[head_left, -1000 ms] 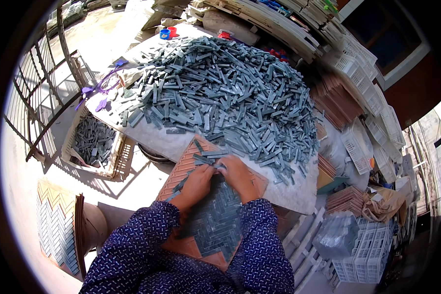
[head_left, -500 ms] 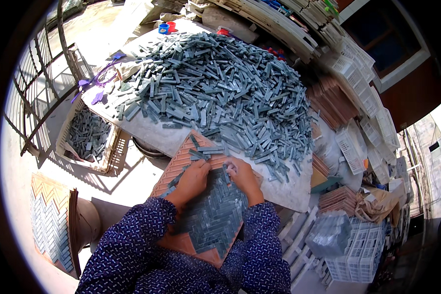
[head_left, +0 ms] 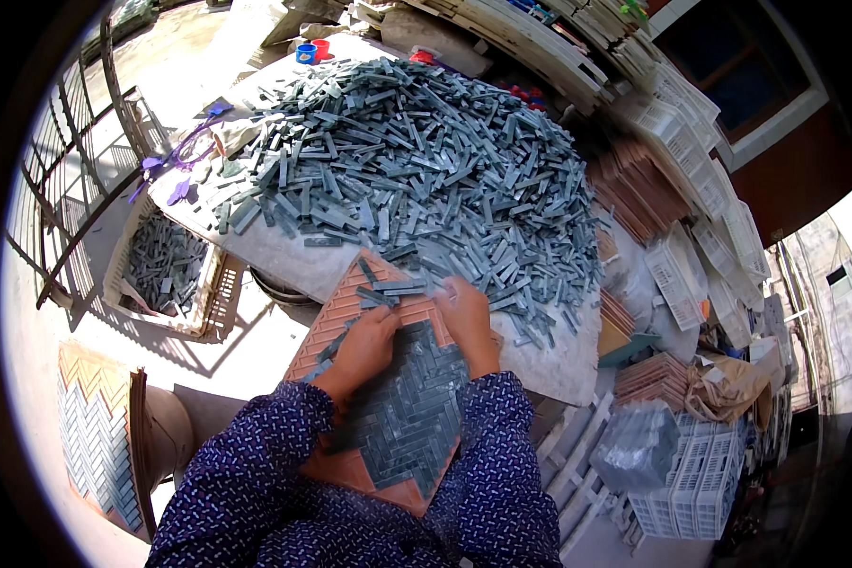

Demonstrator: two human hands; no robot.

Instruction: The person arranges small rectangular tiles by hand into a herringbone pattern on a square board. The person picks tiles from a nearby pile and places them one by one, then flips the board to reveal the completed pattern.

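Note:
An orange grooved tray (head_left: 388,496) leans over my lap, its far end on the table's near edge. Dark grey-green stone strips (head_left: 402,402) fill much of it in a herringbone pattern. My left hand (head_left: 362,350) is closed above the tray's left side, fingertips pressed together; what they hold is hidden. Just beyond it, several loose strips (head_left: 395,287) lie across the tray's far part. My right hand (head_left: 466,320) is over the tray's far right edge, beside those loose strips. Motion smears its fingertips, so its grip does not show.
A large heap of strips (head_left: 417,161) covers the table (head_left: 563,364). On the left stand a crate of strips (head_left: 208,317) and another patterned tray (head_left: 95,435). Plastic crates (head_left: 686,492) and stacked orange trays (head_left: 653,381) are on the right. Blue and red cups (head_left: 306,54) sit at the back.
My right hand has moved slightly away from me, from the herringbone's edge toward the loose strips. The left hand has shifted a little to the left and stays closed.

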